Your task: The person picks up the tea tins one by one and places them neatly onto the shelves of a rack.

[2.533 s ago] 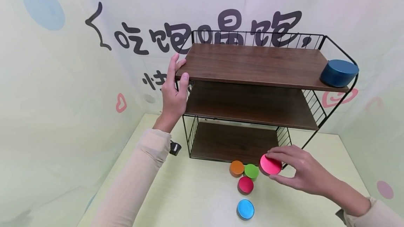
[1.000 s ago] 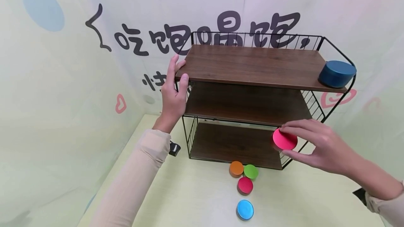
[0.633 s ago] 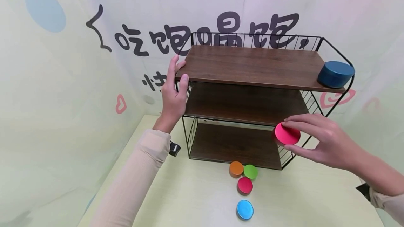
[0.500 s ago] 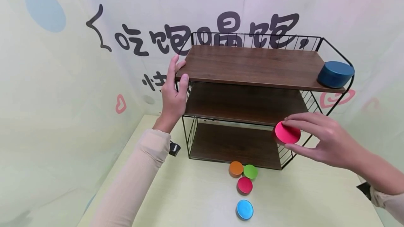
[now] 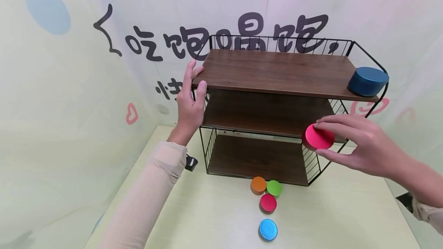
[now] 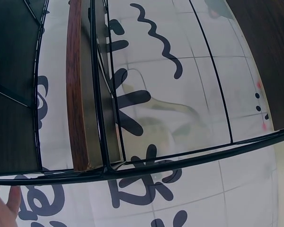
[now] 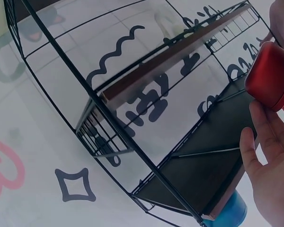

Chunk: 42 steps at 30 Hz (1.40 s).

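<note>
My right hand (image 5: 367, 143) pinches a round red tin (image 5: 320, 136) between thumb and fingers. It is raised off the table, and in the head view it overlaps the front right corner of the middle shelf. The right wrist view shows the red tin (image 7: 270, 75) tilted, with its smooth underside showing. My left hand (image 5: 191, 103) grips the left front corner of the top board of a three-tier black wire shelf rack (image 5: 277, 68), thumb at the front edge. Only some fingers of the left hand (image 6: 4, 205) show in the left wrist view, right by the frame.
A dark blue tin (image 5: 368, 82) stands at the top board's right end. On the table (image 5: 214, 210) before the rack, orange (image 5: 258, 185), green (image 5: 274, 188) and red (image 5: 268, 203) tins cluster together, with a light blue tin (image 5: 268, 229) nearer. A printed cloth backdrop surrounds the table.
My right hand has lifted the red tin from near the table, up and to the right, to about the middle shelf's height. The left hand has stayed on the rack.
</note>
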Tool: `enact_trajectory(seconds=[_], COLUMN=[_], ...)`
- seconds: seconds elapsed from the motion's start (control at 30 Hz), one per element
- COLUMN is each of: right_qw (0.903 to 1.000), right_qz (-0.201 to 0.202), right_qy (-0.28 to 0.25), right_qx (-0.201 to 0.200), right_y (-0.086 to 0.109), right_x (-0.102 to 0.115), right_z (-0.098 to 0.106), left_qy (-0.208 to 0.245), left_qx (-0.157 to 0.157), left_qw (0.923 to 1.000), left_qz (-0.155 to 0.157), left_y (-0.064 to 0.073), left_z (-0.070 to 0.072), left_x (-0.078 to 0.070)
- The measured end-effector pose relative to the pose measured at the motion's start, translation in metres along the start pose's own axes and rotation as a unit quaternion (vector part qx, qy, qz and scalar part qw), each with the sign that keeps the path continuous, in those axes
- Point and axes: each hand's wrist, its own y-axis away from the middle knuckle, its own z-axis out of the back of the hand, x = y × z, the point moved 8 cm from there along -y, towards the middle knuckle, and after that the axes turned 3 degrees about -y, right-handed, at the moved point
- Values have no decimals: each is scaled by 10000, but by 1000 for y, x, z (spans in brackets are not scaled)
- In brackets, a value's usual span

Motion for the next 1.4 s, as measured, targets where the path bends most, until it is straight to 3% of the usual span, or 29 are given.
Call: enact_trajectory(seconds=[0.27,0.5,0.97,1.4], right_qw=[9998,9999,9993,9993], right_qz=[-125,31,-217,-83], right_qy=[121,101,295,320], right_qx=[89,-77,-113,-190], right_y=[-4,-14,-27,-41], right_x=[-4,-4,-11,-17], right_z=[8,16,30,40], left_qy=[1,5,-8,23], left_qx=[8,6,35,27], left_qw=[10000,10000,10000,10000], left_qz=[-8,5,63,-93], left_y=[0,-1,0,0], left_z=[-1,0,0,0], left_x=[-1,0,0,-3])
